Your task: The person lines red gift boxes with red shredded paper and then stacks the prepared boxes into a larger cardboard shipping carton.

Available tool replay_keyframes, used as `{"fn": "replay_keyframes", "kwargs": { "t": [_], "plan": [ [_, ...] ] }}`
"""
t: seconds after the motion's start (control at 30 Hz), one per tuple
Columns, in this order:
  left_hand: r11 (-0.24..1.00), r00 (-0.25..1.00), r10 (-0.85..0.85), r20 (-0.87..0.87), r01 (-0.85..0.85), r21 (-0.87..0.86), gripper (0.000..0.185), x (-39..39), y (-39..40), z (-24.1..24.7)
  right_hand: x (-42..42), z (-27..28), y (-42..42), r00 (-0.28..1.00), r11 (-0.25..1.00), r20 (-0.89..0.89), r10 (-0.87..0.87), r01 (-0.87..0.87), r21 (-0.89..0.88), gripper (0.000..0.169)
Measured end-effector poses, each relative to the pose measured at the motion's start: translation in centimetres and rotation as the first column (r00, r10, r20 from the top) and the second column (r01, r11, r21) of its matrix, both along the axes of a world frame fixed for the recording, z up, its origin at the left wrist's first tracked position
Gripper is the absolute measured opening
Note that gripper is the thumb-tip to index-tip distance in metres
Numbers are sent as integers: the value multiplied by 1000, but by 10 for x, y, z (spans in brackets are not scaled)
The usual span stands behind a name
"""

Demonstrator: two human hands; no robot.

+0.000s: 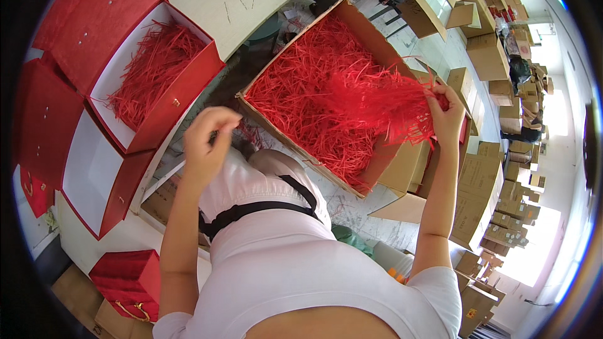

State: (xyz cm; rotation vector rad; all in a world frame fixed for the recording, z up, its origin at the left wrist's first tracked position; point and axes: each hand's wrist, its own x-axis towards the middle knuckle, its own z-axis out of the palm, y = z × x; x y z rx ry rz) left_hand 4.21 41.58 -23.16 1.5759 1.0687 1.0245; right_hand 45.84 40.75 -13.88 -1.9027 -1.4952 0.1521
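Note:
My right hand [443, 108] pinches a loose bunch of red paper shred [400, 99] over the right part of a large cardboard box [306, 155] filled with the same shred. My left hand [209, 139], slightly blurred, is raised between that box and the table, its fingers curled and thumb near the fingertips; whether a scrap is between them cannot be made out. To its upper left, a red gift box [160, 108] with a white inside stands open, with red shred in it. Beside that lies another open red gift box [89, 174], its white inside without shred.
A white table [235, 0] carries the gift boxes. A red bag with a gold rope handle [125, 282] stands at the lower left. Open cartons [405, 165] are on the floor at right, with stacked cartons [476, 193] beyond. Another person [525, 134] is far off at right.

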Motion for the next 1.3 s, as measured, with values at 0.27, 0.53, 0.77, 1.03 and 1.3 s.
{"fn": "replay_keyframes", "kwargs": {
  "t": [0.27, 0.53, 0.77, 1.03, 1.3],
  "plan": [
    [901, 877, -385, 288, 425, -88, 90, 202, 51, -26, -28, 23, 24, 888, 932, -400, 225, -76, 356, 7],
    [445, 351, 380, 856, 742, -502, 33, 197, 84, 9, -82, -14, 62, 822, 922, -516, 240, -26, 387, 5],
    [862, 177, 305, 936, 367, -350, 37, 57, 101, 92, -223, 12, 138, 655, 758, -433, 619, -353, 549, 6],
    [858, 156, 490, 858, -262, -442, 27, -125, 107, 92, -432, 10, 187, 168, 529, -586, 793, -666, 526, 12],
    [596, 561, 776, 288, -502, -627, 36, -211, 78, -57, -450, -153, 260, 198, 204, -167, 966, -979, 21, 25]
  ]
}}
